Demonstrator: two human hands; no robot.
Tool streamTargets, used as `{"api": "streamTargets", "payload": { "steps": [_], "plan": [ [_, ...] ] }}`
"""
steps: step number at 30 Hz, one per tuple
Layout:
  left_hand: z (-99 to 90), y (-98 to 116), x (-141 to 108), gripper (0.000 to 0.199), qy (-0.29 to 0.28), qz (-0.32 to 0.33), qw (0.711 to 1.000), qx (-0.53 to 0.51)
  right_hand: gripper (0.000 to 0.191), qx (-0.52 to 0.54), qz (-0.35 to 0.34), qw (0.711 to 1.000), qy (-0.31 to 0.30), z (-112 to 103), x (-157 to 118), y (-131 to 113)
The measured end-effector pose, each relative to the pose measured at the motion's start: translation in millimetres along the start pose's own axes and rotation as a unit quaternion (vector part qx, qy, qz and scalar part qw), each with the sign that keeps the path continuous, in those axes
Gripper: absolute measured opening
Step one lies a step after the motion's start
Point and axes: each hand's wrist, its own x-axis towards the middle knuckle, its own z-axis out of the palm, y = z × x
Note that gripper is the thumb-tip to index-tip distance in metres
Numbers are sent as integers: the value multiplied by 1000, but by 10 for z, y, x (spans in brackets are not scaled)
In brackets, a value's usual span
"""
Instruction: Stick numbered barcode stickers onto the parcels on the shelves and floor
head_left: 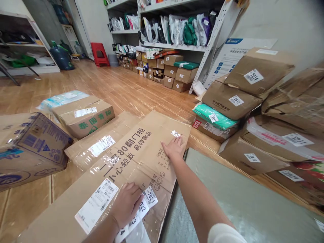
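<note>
A long flat cardboard box with black Chinese print lies in front of me on the floor. My right hand lies flat near its far right corner, fingers apart and touching the lower edge of a small label reading 7020. Curled on the nearer part of the box, my left hand grips a strip of numbered labels, with 7021 and part of 022 showing. Some of the strip is hidden under the fingers. A large shipping label sits on the box left of that hand.
Right of the box lies a long grey-green wrapped package. Stacked cartons with number labels stand beyond it. More cartons lie to the left. Shelves of bagged parcels and a red stool are at the back.
</note>
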Motion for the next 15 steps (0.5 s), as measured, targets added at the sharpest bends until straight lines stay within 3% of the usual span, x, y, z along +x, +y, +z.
{"api": "streamTargets", "payload": {
  "steps": [3,5,8,11,13,15],
  "plan": [
    [-16,-21,11,34,-19,-1,1000,13,44,186,-87,975,88,47,-831,-133],
    [-59,-23,43,35,-40,-16,999,7,51,220,-82,970,54,68,-1645,-200],
    [-132,20,126,29,-71,-66,995,-29,55,360,22,932,31,22,-3013,-189],
    [-182,215,160,26,-91,-156,981,-68,52,438,194,877,23,-166,-4159,60],
    [-258,507,68,26,-103,-222,964,-101,57,438,302,846,-40,-396,-4644,349],
    [-454,953,-146,26,-115,-276,943,-147,53,333,385,853,-120,-716,-4892,644]
  ]
}}
